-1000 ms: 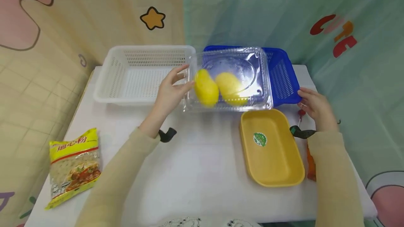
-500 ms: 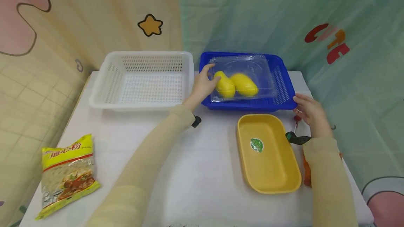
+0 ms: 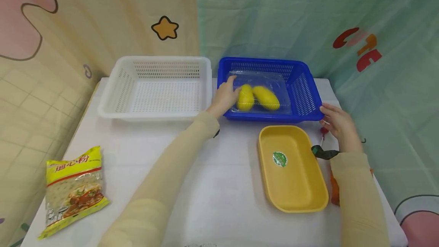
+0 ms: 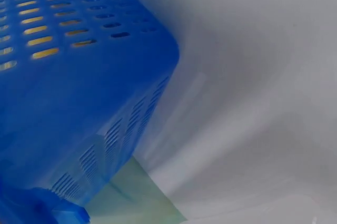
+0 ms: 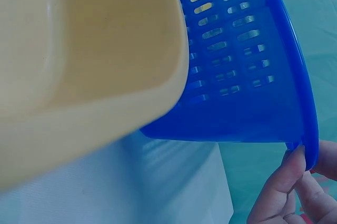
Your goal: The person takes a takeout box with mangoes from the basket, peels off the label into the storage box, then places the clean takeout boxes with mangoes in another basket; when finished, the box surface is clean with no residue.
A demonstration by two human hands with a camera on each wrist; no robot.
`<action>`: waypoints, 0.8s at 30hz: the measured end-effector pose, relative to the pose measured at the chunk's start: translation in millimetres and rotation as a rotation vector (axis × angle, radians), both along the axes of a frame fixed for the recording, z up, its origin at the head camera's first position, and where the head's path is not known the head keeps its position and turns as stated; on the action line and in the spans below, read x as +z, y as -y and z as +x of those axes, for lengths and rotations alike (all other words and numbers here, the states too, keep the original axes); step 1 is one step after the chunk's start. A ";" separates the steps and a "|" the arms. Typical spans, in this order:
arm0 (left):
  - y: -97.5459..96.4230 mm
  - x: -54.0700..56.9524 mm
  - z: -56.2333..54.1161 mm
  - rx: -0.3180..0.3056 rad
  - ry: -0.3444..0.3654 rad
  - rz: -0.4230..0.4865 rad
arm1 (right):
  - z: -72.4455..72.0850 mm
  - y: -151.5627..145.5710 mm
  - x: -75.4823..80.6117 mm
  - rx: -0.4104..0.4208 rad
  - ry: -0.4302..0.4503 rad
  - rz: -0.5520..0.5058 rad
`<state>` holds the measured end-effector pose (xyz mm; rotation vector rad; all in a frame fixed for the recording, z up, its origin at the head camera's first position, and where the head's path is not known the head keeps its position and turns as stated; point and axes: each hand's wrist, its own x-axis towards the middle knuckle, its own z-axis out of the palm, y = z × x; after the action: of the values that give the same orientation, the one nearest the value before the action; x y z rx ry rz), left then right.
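Observation:
A clear plastic box (image 3: pixel 274 79) with two yellow mangoes (image 3: pixel 266 98) sits inside the blue basket (image 3: pixel 303 94) at the back right. My left hand (image 3: pixel 224 96) reaches over the basket's left side and holds the box's left edge between thumb and fingers. At the basket's front right corner, my right hand (image 3: pixel 341 125) pinches the rim; in the right wrist view its thumb and fingers (image 5: pixel 287 182) close on that corner. The left hand does not show in the left wrist view, only the basket's perforated outer wall (image 4: pixel 79 97).
A white basket (image 3: pixel 161 114) stands left of the blue one. In front lies a yellow tray (image 3: pixel 298 178) with a green sticker. A yellow food packet (image 3: pixel 75 190) is at the left. A red lollipop (image 3: pixel 324 130) and an orange object (image 3: pixel 334 190) lie by the right arm.
The clear box with the mangoes has moved right and down into the blue basket, carried by my left hand. My right hand has stayed at the basket's corner.

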<state>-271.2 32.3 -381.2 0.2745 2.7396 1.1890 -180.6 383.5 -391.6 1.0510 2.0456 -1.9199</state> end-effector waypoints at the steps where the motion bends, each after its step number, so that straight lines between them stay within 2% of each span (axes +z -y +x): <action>1: -1.9 -0.5 0.1 0.009 0.007 -0.005 | 0.1 0.2 0.2 0.001 -0.001 -0.001; 5: -8.4 -3.3 -0.5 0.028 0.014 -0.017 | 0.2 0.6 0.4 0.002 -0.004 -0.005; 10: -9.9 -6.0 0.5 -0.008 0.016 -0.014 | 0.2 0.5 0.4 0.000 -0.003 -0.001; 14: -3.4 -5.5 5.2 -0.038 -0.038 0.008 | 0.8 -0.2 -0.1 0.006 -0.015 -0.004; 19: 16.5 0.7 19.0 -0.084 -0.154 0.060 | -0.4 -1.8 -0.2 0.016 -0.005 0.039; 24: 51.1 12.4 34.1 -0.061 -0.207 0.118 | -3.4 -0.1 2.6 0.045 0.013 0.118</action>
<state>-237.1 -18.8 -368.9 0.5189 2.8126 1.3794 -184.0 383.6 -389.0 1.0296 2.1795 -1.7861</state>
